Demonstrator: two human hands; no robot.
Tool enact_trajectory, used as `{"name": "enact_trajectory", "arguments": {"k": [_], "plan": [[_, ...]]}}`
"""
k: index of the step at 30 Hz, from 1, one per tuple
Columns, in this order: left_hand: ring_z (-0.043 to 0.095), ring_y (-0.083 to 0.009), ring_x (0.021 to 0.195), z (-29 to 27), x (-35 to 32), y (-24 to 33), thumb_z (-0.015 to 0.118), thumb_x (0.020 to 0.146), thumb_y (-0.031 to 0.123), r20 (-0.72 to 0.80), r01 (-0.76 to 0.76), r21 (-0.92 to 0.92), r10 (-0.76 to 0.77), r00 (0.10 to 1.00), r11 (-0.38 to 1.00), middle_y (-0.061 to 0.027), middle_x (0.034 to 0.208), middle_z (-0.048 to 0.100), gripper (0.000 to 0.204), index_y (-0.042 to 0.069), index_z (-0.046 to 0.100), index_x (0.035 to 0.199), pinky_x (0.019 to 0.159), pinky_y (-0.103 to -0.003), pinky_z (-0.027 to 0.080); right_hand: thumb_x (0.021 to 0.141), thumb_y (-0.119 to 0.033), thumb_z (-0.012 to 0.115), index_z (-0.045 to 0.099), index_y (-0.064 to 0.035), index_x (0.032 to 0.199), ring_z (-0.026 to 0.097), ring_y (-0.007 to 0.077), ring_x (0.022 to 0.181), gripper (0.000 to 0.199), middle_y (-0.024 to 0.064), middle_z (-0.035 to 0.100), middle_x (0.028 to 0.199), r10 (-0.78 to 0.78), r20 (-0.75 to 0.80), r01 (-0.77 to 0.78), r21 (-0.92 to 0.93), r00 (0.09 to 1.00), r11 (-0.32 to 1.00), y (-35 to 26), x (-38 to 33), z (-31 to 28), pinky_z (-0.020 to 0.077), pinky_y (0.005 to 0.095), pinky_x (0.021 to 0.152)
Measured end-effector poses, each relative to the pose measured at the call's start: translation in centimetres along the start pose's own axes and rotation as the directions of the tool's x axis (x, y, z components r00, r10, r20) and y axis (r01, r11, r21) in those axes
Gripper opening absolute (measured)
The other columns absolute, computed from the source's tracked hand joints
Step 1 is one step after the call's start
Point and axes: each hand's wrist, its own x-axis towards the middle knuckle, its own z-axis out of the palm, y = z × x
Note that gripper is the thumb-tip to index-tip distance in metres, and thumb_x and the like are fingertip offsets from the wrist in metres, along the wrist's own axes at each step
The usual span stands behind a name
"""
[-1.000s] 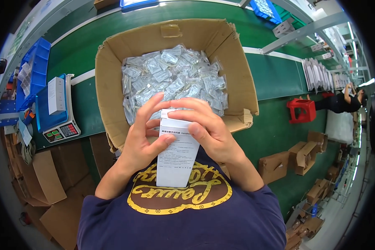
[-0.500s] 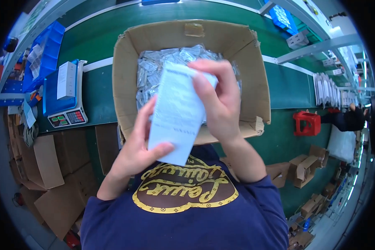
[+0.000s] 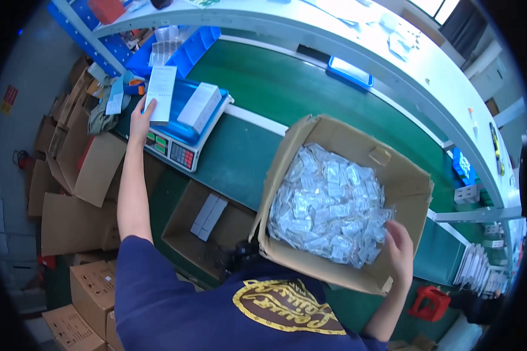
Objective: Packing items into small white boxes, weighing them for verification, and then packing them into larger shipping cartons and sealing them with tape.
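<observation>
So one white box (image 3: 200,107) is already sitting on the scale (image 3: 182,155), and a second white box (image 3: 161,90) is in the left hand (image 3: 139,121), thumb and fingers closed on its edge, over the scale's left part (can't tell if it's touching down), so that one's not let go yet. The right hand (image 3: 399,248) is half-curled by the right side of the big carton (image 3: 409,187); can't tell if it's pinching anything. Plenty of clear bags (image 3: 328,205) left in there, I'd say.
</observation>
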Motion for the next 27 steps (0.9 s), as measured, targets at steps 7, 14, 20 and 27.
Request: {"name": "enact_trajectory", "arguments": {"k": [7,14,20,27], "plan": [[0.053,-0.0208,0.119,-1.8,12.5,-17.5,0.061,0.093,0.034,0.194,0.307,0.145,-0.331,0.923,0.941,-0.0097,0.132,0.057,0.059,0.001,0.046,0.14,0.103,-0.032,0.038,0.095,-0.008,0.057,0.057,-0.001,0.12,0.058,0.0125,0.096,0.027,0.0052,0.06,0.111,0.21,-0.418,-0.132,0.208,0.884,0.969,7.2,-6.9,-6.2,0.047,0.025,0.082],[0.057,-0.0258,0.113,-1.5,14.5,-19.3,0.051,0.096,0.043,0.633,0.522,0.009,-0.409,0.657,0.853,-0.0119,0.129,0.058,0.056,0.003,0.05,0.135,0.099,-0.044,0.043,0.09,-0.011,0.059,0.061,-0.0036,0.121,0.06,0.0137,0.094,0.032,0.0072,0.065,0.11,0.257,-0.756,-0.206,0.163,0.602,0.965,13.4,-7.0,-9.4,0.0491,0.0277,0.084],[0.059,-0.031,0.072,15.9,-3.2,1.0,0.052,0.095,0.03,-0.294,-0.447,0.621,0.72,0.628,0.643,-0.0174,0.084,0.062,0.032,-0.001,0.058,0.103,0.066,-0.041,0.05,0.083,-0.013,0.064,0.061,-0.0045,0.121,0.062,0.0161,0.101,0.039,0.0077,0.066,0.109,0.557,-0.464,-0.493,0.264,0.689,0.829,28.9,-10.9,-8.1,0.0493,0.0302,0.09],[0.06,-0.026,0.103,28.3,-23.6,19.8,0.05,0.1,0.015,0.044,-0.746,0.126,0.747,0.663,0.655,-0.0176,0.111,0.062,0.026,-0.008,0.057,0.112,0.092,-0.035,0.049,0.071,-0.045,0.075,0.047,0.0023,0.135,0.057,0.0294,0.117,0.084,0.0216,0.057,0.129,0.445,-0.046,-0.424,0.226,0.894,0.877,32.3,1.2,-5.1,0.0451,0.0342,0.1]]}}
